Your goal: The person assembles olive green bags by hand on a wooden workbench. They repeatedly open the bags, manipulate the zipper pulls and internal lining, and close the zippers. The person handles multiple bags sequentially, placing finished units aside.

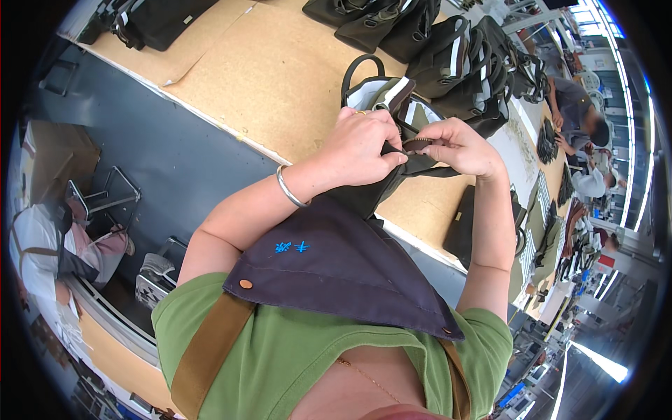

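A dark handbag (369,199) with a pale lining and an upright looped handle (362,60) leans against my apron at the table edge. My left hand (358,148), with a silver bangle at its wrist, is closed, thumb and fingers pinching the dark fabric at the bag's opening. Close beside it on the right, my right hand (463,145) pinches a brown strip of zipper (418,144) with brass-coloured teeth. The two hands are almost touching over the bag. White-edged olive and brown pieces (399,94) stick up behind my fingers.
Several finished-looking dark bags (439,56) crowd the far right of the tan worktable (273,63), and more (164,24) sit far left. Another dark bag (462,227) lies by my right forearm. Co-workers (581,115) work at the right; a seated person (42,245) is at the left.
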`<action>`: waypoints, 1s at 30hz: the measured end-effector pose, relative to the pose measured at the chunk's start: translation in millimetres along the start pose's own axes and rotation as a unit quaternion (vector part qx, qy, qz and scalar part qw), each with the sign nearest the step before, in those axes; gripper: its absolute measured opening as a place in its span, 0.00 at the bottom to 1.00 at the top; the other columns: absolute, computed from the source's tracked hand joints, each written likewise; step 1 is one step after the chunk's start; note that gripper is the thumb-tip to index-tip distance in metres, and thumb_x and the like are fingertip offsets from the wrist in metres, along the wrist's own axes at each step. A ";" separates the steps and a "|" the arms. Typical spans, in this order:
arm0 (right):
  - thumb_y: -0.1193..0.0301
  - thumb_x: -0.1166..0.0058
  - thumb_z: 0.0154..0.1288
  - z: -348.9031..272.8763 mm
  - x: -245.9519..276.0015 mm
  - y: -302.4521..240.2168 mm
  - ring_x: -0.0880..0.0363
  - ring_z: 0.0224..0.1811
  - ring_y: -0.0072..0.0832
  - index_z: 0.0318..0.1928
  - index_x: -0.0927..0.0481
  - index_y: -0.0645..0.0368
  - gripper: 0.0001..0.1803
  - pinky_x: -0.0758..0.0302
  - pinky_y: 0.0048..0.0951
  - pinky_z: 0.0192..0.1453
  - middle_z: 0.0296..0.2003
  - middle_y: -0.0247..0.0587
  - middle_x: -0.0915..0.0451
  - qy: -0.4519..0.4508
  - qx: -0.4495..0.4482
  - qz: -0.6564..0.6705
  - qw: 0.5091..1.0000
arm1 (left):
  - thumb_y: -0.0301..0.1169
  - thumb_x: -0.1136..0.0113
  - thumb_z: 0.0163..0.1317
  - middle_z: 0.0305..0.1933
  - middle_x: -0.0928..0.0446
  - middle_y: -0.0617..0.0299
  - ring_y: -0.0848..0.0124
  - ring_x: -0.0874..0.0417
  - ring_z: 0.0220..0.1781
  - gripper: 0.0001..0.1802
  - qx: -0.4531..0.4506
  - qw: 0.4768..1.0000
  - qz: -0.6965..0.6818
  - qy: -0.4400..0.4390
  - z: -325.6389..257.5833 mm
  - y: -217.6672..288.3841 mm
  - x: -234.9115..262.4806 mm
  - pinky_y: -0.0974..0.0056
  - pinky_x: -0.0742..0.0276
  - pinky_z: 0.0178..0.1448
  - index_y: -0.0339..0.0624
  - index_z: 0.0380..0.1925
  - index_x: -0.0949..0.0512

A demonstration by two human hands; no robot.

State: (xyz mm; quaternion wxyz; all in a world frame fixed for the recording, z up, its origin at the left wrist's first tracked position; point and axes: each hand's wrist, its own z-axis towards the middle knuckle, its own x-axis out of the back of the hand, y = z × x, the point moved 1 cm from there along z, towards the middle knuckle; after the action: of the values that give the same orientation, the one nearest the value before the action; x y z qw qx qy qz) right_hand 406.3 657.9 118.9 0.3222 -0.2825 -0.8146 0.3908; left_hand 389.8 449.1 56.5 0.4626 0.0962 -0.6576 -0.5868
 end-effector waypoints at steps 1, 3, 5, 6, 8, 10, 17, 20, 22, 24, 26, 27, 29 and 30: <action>0.80 0.46 0.63 0.6 -0.8 0.3 0.30 0.30 0.14 0.43 0.17 0.67 0.09 0.30 0.20 0.35 0.27 0.29 0.21 0.008 -0.006 -0.001 1.000 | 0.38 0.32 0.53 0.37 0.21 0.63 0.65 0.20 0.43 0.10 0.000 1.000 0.000 -0.001 -0.2 0.2 0.2 0.58 0.40 0.54 0.45 0.27 0.15; 0.80 0.46 0.63 1.7 -2.5 1.3 0.30 0.30 0.13 0.42 0.17 0.68 0.09 0.30 0.20 0.35 0.27 0.28 0.21 0.023 -0.017 -0.002 1.000 | 0.36 0.32 0.52 0.36 0.21 0.65 0.67 0.21 0.42 0.08 -0.006 1.000 0.008 0.015 0.2 0.7 -2.4 0.59 0.41 0.53 0.45 0.27 0.17; 0.79 0.46 0.63 0.6 -4.0 0.5 0.30 0.30 0.13 0.42 0.17 0.68 0.09 0.31 0.20 0.34 0.26 0.28 0.21 0.027 -0.015 -0.006 1.000 | 0.35 0.32 0.52 0.35 0.22 0.67 0.67 0.21 0.41 0.07 -0.009 1.000 0.013 0.025 -0.3 1.1 -4.8 0.60 0.41 0.53 0.46 0.26 0.18; 0.78 0.46 0.63 0.2 -4.7 0.1 0.30 0.30 0.13 0.42 0.16 0.68 0.09 0.31 0.20 0.34 0.26 0.28 0.21 0.028 -0.014 -0.008 0.999 | 0.35 0.32 0.52 0.35 0.21 0.67 0.67 0.21 0.41 0.07 -0.008 0.999 0.014 0.028 -1.0 1.4 -5.5 0.60 0.41 0.53 0.46 0.26 0.18; 0.78 0.47 0.63 -1.2 -4.4 6.3 0.31 0.29 0.12 0.41 0.16 0.68 0.09 0.32 0.20 0.33 0.26 0.28 0.21 0.042 -0.024 0.000 0.999 | 0.35 0.32 0.52 0.35 0.21 0.66 0.67 0.21 0.41 0.07 -0.011 0.999 0.016 0.036 -1.0 3.3 -6.7 0.60 0.40 0.52 0.46 0.26 0.18; 0.77 0.46 0.63 -2.1 -5.2 7.4 0.31 0.28 0.12 0.41 0.16 0.68 0.09 0.33 0.20 0.31 0.26 0.27 0.21 0.049 -0.022 0.010 0.999 | 0.35 0.32 0.51 0.34 0.21 0.66 0.67 0.20 0.41 0.07 -0.015 0.999 0.020 0.047 -1.2 5.8 -7.9 0.59 0.40 0.52 0.46 0.25 0.18; 0.75 0.40 0.56 -8.9 -9.2 1.0 0.28 0.28 0.12 0.38 0.15 0.66 0.09 0.29 0.20 0.34 0.27 0.29 0.19 0.041 -0.012 -0.008 0.999 | 0.35 0.31 0.50 0.32 0.21 0.66 0.66 0.20 0.39 0.07 -0.040 0.997 0.027 0.055 -5.9 10.1 -8.8 0.59 0.39 0.51 0.45 0.24 0.17; 0.76 0.38 0.53 -10.5 -14.1 0.4 0.25 0.30 0.13 0.37 0.15 0.65 0.10 0.27 0.20 0.36 0.28 0.30 0.18 0.049 -0.015 0.008 0.999 | 0.34 0.30 0.49 0.32 0.20 0.65 0.67 0.19 0.38 0.07 -0.059 0.997 0.022 0.036 -5.5 10.8 -7.1 0.60 0.37 0.49 0.44 0.24 0.17; 0.77 0.38 0.52 -11.4 -15.0 0.9 0.24 0.30 0.14 0.37 0.15 0.65 0.10 0.26 0.20 0.37 0.28 0.31 0.17 0.054 -0.020 0.016 0.998 | 0.33 0.28 0.47 0.32 0.19 0.63 0.66 0.18 0.37 0.08 -0.085 0.996 0.017 0.032 -4.1 9.1 -5.1 0.60 0.32 0.47 0.43 0.23 0.17; 0.77 0.38 0.52 -12.1 -16.1 2.3 0.24 0.29 0.14 0.37 0.15 0.66 0.10 0.26 0.20 0.36 0.27 0.31 0.17 0.061 -0.014 0.015 0.998 | 0.31 0.27 0.46 0.31 0.19 0.61 0.64 0.17 0.34 0.09 -0.084 0.996 -0.010 0.007 0.2 5.7 -1.0 0.61 0.28 0.42 0.41 0.25 0.18; 0.76 0.38 0.52 -12.8 -15.2 6.3 0.25 0.28 0.14 0.36 0.15 0.66 0.10 0.27 0.20 0.35 0.26 0.31 0.18 0.062 -0.015 0.000 0.998 | 0.30 0.26 0.45 0.31 0.18 0.58 0.63 0.17 0.32 0.10 -0.080 0.996 -0.030 -0.012 2.7 4.7 2.6 0.62 0.24 0.39 0.40 0.26 0.18; 0.76 0.38 0.51 -12.7 -14.5 8.4 0.26 0.28 0.13 0.36 0.15 0.66 0.10 0.27 0.20 0.34 0.26 0.30 0.18 0.063 -0.015 -0.008 0.998 | 0.29 0.26 0.45 0.31 0.18 0.57 0.62 0.17 0.32 0.10 -0.077 0.996 -0.036 -0.017 3.0 4.9 4.5 0.62 0.23 0.37 0.39 0.27 0.19; 0.75 0.38 0.51 -12.3 -13.6 11.9 0.27 0.26 0.13 0.36 0.15 0.66 0.10 0.29 0.19 0.32 0.24 0.30 0.19 0.067 -0.009 -0.023 0.997 | 0.28 0.27 0.46 0.31 0.18 0.56 0.62 0.17 0.31 0.11 -0.084 0.995 -0.058 -0.018 3.5 5.2 4.3 0.62 0.22 0.36 0.38 0.28 0.19; 0.74 0.38 0.51 -12.2 -13.4 12.5 0.27 0.26 0.12 0.35 0.15 0.66 0.10 0.29 0.18 0.31 0.23 0.29 0.19 0.069 -0.006 -0.030 0.997 | 0.28 0.27 0.47 0.31 0.19 0.56 0.63 0.17 0.32 0.11 -0.095 0.993 -0.073 -0.013 3.6 4.9 2.8 0.62 0.23 0.37 0.38 0.28 0.19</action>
State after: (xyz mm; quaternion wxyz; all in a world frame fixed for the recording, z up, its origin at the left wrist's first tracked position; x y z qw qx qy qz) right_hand 426.5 660.6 110.5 0.3873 -0.2863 -0.8011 0.3553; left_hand 387.7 451.1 62.5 0.4168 0.0920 -0.5961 -0.6801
